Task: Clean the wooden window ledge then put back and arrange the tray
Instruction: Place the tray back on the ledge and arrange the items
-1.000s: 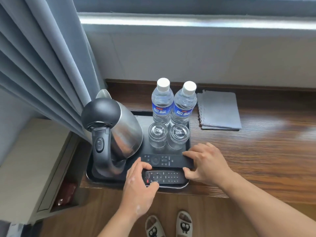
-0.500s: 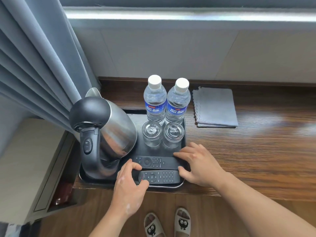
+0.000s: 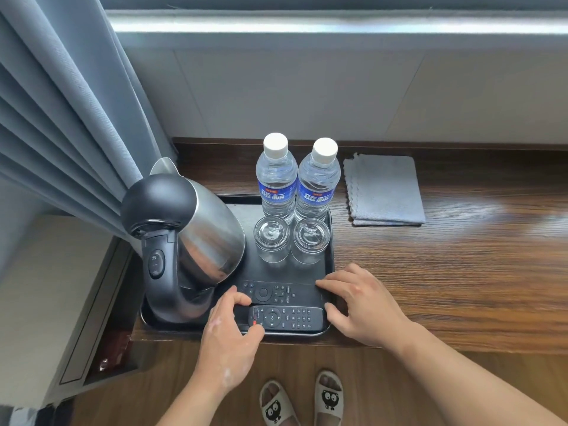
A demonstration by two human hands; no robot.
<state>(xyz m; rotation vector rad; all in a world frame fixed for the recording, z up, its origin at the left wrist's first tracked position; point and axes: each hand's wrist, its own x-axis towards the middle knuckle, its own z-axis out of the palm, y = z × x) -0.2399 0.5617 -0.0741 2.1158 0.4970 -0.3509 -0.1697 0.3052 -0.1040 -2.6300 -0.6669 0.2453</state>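
The wooden window ledge (image 3: pixel 445 272) runs across the view under the sill, its grain glossy, which suggests the wiping is done. A grey curtain (image 3: pixel 61 118) hangs over its left end. The tray (image 3: pixel 292 272) sits on the ledge at that left end, its front rim close to the ledge's front edge, so the putting back looks finished and arranging is the step in hand.

The kettle (image 3: pixel 203 238) fills the tray's left half, handle toward the person for an easy reach. A folded grey cloth (image 3: pixel 384 189) lies on the bare wood just right of the tray, set aside, probably the wiping cloth.

Two capped water bottles, the left bottle (image 3: pixel 276 179) and the right bottle (image 3: pixel 318 186), stand upright side by side at the tray's back, tallest things rearmost.

The left hand (image 3: pixel 227 339) curls round the left end of the nearer remote (image 3: pixel 292 318), thumb at its front edge. The right hand (image 3: pixel 362 309) is spread, fingertips pressing the right end of the farther remote (image 3: pixel 285 293); its thumb seems to touch the nearer one, though it may rest on the rim. The hands bracket the pair to square them, parallel along the tray's front.

The left glass (image 3: pixel 272 238) and the right glass (image 3: pixel 311 239) stand between bottles and remotes.
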